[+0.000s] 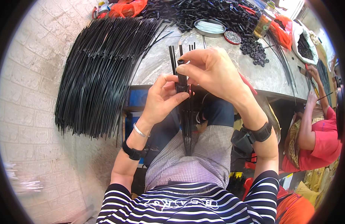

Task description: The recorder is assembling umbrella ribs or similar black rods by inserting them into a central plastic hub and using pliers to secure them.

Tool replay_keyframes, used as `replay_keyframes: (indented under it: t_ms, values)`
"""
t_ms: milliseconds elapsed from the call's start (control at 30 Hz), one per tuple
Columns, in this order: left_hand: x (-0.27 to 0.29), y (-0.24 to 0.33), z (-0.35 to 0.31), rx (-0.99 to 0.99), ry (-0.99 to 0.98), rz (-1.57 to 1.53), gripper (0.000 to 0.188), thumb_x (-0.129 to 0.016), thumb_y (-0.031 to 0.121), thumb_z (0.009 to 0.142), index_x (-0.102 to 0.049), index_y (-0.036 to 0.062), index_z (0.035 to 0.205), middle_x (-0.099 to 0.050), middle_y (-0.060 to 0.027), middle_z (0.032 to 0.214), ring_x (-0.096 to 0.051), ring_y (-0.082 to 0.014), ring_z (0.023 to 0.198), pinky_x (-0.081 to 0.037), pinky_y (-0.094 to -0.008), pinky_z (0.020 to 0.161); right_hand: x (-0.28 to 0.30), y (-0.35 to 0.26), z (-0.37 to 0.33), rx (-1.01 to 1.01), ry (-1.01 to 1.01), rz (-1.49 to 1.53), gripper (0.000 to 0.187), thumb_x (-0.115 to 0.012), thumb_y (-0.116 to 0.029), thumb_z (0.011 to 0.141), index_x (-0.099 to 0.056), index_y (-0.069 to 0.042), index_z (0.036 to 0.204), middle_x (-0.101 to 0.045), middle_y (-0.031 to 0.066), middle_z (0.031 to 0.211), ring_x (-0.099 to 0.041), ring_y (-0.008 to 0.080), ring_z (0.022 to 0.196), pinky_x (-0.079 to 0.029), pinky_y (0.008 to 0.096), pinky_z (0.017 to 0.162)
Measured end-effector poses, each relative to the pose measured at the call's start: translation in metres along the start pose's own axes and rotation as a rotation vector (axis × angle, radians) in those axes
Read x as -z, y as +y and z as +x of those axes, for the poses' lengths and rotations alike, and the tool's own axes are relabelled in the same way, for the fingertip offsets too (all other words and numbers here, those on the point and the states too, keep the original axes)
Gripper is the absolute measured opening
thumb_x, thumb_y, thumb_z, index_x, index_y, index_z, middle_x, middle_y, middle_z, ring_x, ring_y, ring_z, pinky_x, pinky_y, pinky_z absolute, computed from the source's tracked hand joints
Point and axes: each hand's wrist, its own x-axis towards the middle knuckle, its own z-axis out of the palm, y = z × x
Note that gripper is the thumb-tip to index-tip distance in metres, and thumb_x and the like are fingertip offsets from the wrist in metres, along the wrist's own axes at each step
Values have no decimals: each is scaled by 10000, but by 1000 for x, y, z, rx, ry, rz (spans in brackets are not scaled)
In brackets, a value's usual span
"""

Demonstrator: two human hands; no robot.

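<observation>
Left hand (160, 98): thumb and fingers closed around a black tube fitting (182, 80). Right hand (216, 71): thumb and forefinger pinched at the fitting's far end. Fitting sits beyond the near edge of the tabletop (154, 72), above the lap. Thin black rods (187, 130) fan out past the fitting at the far end and converge toward the lap at the near end; whether every rod is seated in it cannot be made out, fingers and dark parts overlapping.

Surroundings: large stack of black rods (98, 78) to the left; heap of black fittings (187, 13) at the far side; shallow tin (210, 27) of pale pins and cluster of small black rings (254, 52) to the far right.

Risk (judgement): a loosened left grip might let rods slide out toward the lap; uneven right-hand pressure might skew the fitting; splayed far ends could snag the fingers.
</observation>
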Motion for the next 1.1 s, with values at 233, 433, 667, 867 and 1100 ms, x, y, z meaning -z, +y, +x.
replay_keyframes:
  t_ms: [233,433,667,867,1100]
  values:
    - [-6,2,2,31,19,50,337,-639,-37,848,-453,-3,1127,-615,-135,1084,-632,-188,992,-517,-300,881,2,-1,-1,24,55,-27,234,-644,-171,777,-673,57,818,-644,183,640,-654,251,535,-515,329,534]
    - [-8,3,2,42,42,78,338,-646,-37,842,-469,-6,1128,-635,-122,1038,-641,-177,966,-522,-294,868,-1,2,-1,56,113,-122,264,-654,-211,752,-651,53,745,-631,191,638,-646,304,571,-507,349,555]
    - [-9,2,3,55,55,100,344,-655,-30,839,-483,-5,1136,-644,-119,1031,-644,-171,955,-524,-293,860,0,5,-2,54,160,-144,262,-676,-220,754,-657,42,763,-632,161,629,-638,242,569,-478,314,534]
    - [-5,-3,4,45,51,27,345,-650,-41,838,-492,-11,1144,-644,-118,1031,-647,-177,946,-527,-293,854,-1,3,-9,61,146,-97,210,-653,-170,785,-655,36,821,-631,173,642,-649,261,586,-491,319,548]
    - [7,0,5,101,39,17,418,-656,-30,831,-497,-7,1218,-639,-139,1038,-652,-227,935,-531,-338,847,5,24,-42,-34,261,232,461,-742,-97,750,-569,-23,1171,-602,66,959,-599,120,742,-498,221,593]
